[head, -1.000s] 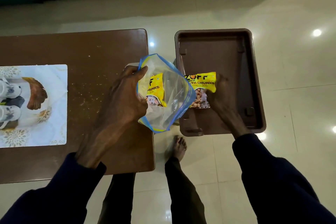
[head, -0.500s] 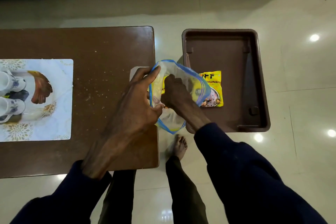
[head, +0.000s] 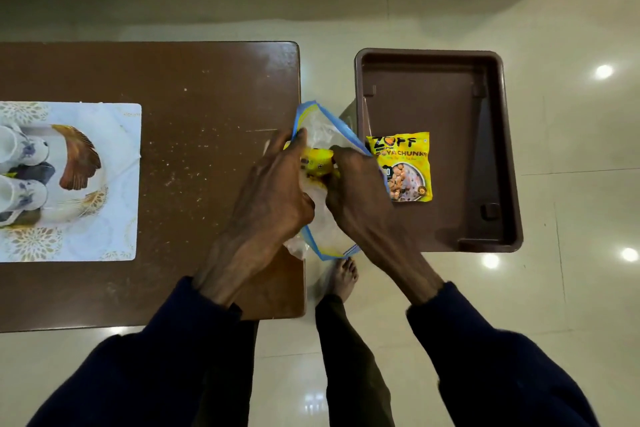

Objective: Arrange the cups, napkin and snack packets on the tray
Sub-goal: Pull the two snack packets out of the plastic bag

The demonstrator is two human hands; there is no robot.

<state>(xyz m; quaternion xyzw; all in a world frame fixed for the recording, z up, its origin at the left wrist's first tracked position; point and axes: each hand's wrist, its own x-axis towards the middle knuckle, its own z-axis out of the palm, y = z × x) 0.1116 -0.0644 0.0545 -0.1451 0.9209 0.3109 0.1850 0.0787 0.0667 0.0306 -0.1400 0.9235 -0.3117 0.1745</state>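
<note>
A brown plastic tray (head: 450, 87) sits to the right of the table, with one yellow soya-chunks packet (head: 405, 163) lying flat at its left side. My left hand (head: 273, 191) holds a clear zip bag (head: 325, 128) with a blue rim at the table's right edge. My right hand (head: 356, 191) reaches into the bag and grips a second yellow packet (head: 318, 163), mostly hidden by my fingers. White cups with blue flowers (head: 17, 166) stand at the far left on a placemat (head: 104, 218).
The brown wooden table (head: 190, 97) fills the left half of the view. A brown leaf-shaped object (head: 78, 156) lies next to the cups. My bare foot (head: 344, 276) rests on the glossy tiled floor between table and tray.
My right hand let go of the first packet in the tray, moved left into the zip bag and closed on the second packet. My left hand kept hold of the bag.
</note>
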